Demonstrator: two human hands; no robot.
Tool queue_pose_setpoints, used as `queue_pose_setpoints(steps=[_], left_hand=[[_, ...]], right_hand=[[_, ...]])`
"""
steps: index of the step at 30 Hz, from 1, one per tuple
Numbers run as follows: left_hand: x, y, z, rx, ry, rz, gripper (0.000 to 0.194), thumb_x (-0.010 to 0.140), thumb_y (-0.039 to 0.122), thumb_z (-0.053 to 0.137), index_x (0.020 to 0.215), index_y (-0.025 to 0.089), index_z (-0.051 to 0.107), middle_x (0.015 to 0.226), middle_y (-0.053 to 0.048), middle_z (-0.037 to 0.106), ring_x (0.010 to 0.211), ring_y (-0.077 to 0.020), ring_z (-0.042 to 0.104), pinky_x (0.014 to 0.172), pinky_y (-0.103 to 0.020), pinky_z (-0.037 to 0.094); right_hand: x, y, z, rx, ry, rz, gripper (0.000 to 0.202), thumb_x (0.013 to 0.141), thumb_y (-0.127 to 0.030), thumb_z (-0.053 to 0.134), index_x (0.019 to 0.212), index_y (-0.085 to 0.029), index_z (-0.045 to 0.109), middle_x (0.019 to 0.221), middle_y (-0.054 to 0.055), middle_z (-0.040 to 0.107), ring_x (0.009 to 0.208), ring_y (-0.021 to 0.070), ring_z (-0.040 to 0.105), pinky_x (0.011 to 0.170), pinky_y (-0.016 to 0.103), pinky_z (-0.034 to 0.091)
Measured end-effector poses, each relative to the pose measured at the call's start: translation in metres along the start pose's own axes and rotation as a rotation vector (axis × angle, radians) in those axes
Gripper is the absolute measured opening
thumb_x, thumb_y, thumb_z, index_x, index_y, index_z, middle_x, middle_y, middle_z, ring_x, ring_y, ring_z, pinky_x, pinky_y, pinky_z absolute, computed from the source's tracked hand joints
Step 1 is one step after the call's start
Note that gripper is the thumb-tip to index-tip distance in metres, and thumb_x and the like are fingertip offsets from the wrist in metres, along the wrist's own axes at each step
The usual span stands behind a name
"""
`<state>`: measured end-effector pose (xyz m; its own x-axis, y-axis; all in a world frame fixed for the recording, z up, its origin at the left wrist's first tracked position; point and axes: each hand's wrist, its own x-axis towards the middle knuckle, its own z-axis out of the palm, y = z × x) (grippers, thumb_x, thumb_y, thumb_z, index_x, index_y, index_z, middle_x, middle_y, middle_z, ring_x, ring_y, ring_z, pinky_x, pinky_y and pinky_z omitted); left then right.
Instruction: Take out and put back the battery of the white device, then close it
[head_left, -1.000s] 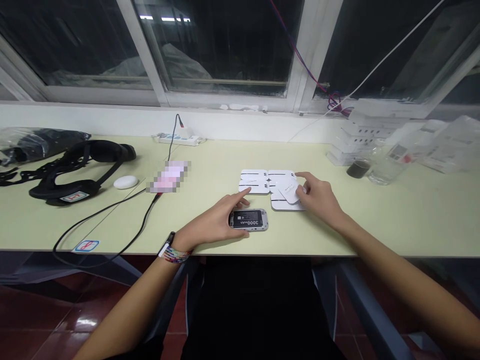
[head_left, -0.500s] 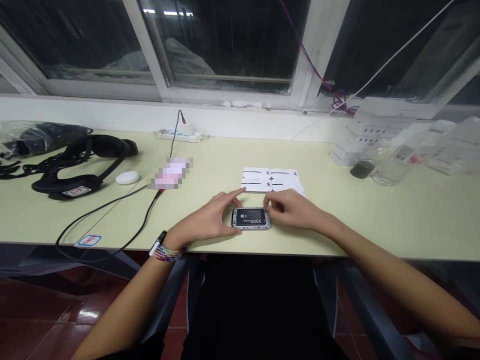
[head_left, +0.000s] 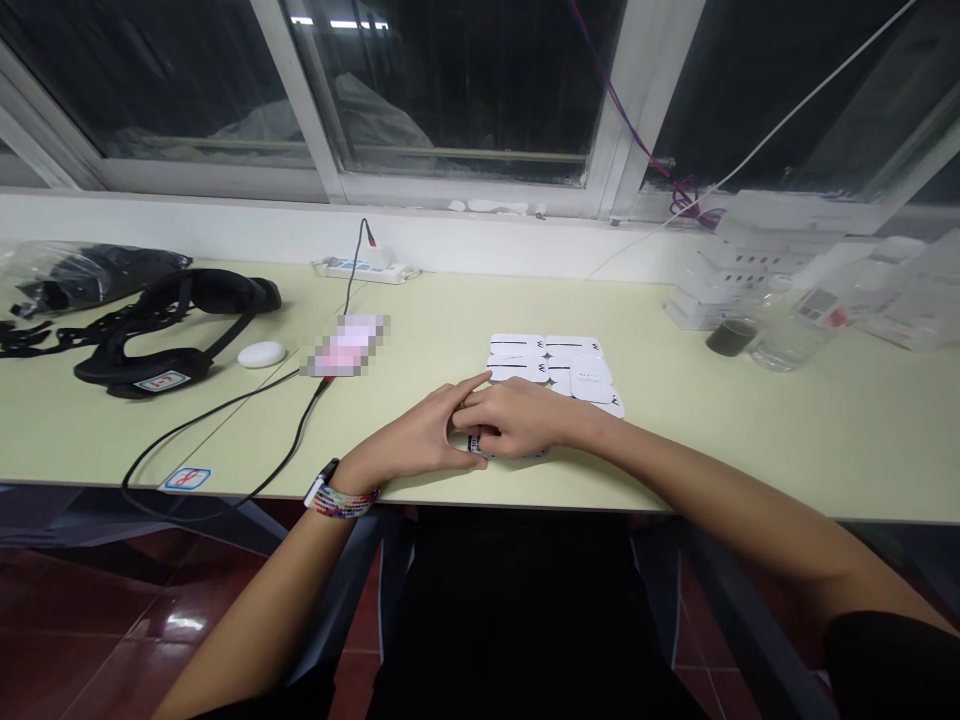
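A small, flat battery-powered device [head_left: 474, 444] lies on the table in front of me. Only its left end and a strip of its near edge show; the rest is under my right hand. My left hand [head_left: 420, 430] holds it at the left end, thumb along the near edge, index finger stretched out beyond the far side. Over the device, my right hand [head_left: 510, 415] has its fingers curled down at the left end; whether they pinch anything is hidden. Just beyond lie several white rounded panels [head_left: 517, 368] with black marks, one smaller white piece [head_left: 591, 378] on top.
To the left are a black headset [head_left: 142, 350], a white oval case [head_left: 261, 354] and a blurred-out phone-like item [head_left: 346, 346] on a black cable [head_left: 300, 430]. A power strip [head_left: 367, 270] sits by the wall. White boxes [head_left: 705, 300] and a clear bottle [head_left: 784, 345] stand right.
My right hand has moved left from the device's right end and now covers most of it, hiding the battery. My left hand stays around the left end.
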<state>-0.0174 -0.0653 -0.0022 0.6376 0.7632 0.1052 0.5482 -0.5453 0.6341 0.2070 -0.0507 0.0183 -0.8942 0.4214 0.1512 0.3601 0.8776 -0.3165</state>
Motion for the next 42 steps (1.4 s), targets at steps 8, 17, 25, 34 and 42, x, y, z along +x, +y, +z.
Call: queue_pose_setpoints(steps=[8,17,25,34,42], left_hand=[[0.001,-0.002,0.000,-0.037,-0.001,-0.019,0.115,0.078,0.039,0.092,0.174,0.034,0.029,0.170,-0.011,0.048,0.155,-0.0392,0.048,0.127,-0.054,0.044],[0.001,0.004,-0.001,-0.197,-0.027,-0.009,0.113,0.080,0.031,0.090,0.173,0.034,0.026,0.172,-0.009,0.046,0.153,-0.0378,0.052,0.122,-0.050,0.051],[0.000,0.007,0.000,-0.196,-0.009,0.010,0.102,0.086,0.026,0.081,0.173,0.032,0.028,0.174,-0.009,0.044,0.154,-0.0359,0.051,0.125,-0.050,0.048],[0.002,0.011,-0.002,-0.116,0.010,-0.005,0.097,0.078,0.035,0.092,0.163,0.033,0.045,0.165,-0.009,0.054,0.149,-0.0386,0.054,0.124,-0.054,0.046],[0.001,0.004,0.000,-0.102,-0.018,-0.025,0.110,0.081,0.039,0.092,0.171,0.035,0.030,0.139,-0.007,0.071,0.141,-0.0347,0.060,0.126,-0.055,0.039]], right_hand=[[0.008,0.000,-0.001,-0.032,-0.023,-0.010,0.010,0.082,-0.015,0.056,0.074,-0.021,0.053,0.070,-0.004,0.055,0.062,0.0131,0.040,0.060,0.032,0.023],[0.012,-0.006,-0.006,-0.101,0.000,0.003,0.008,0.076,-0.018,0.055,0.070,-0.021,0.052,0.063,-0.003,0.055,0.058,0.0137,0.036,0.059,0.034,0.020],[0.007,-0.008,-0.009,-0.194,0.011,-0.033,0.007,0.086,-0.027,0.062,0.084,-0.020,0.063,0.075,-0.002,0.065,0.062,0.0141,0.041,0.057,0.032,0.023],[-0.016,-0.009,-0.024,-0.206,0.100,0.016,0.018,0.095,-0.038,0.066,0.095,-0.019,0.069,0.109,0.008,0.067,0.081,0.0181,0.055,0.062,0.030,0.029],[-0.051,-0.019,-0.060,-0.065,0.083,0.176,0.021,0.091,-0.034,0.073,0.107,-0.023,0.066,0.103,0.004,0.067,0.083,0.0191,0.059,0.067,0.030,0.036]])
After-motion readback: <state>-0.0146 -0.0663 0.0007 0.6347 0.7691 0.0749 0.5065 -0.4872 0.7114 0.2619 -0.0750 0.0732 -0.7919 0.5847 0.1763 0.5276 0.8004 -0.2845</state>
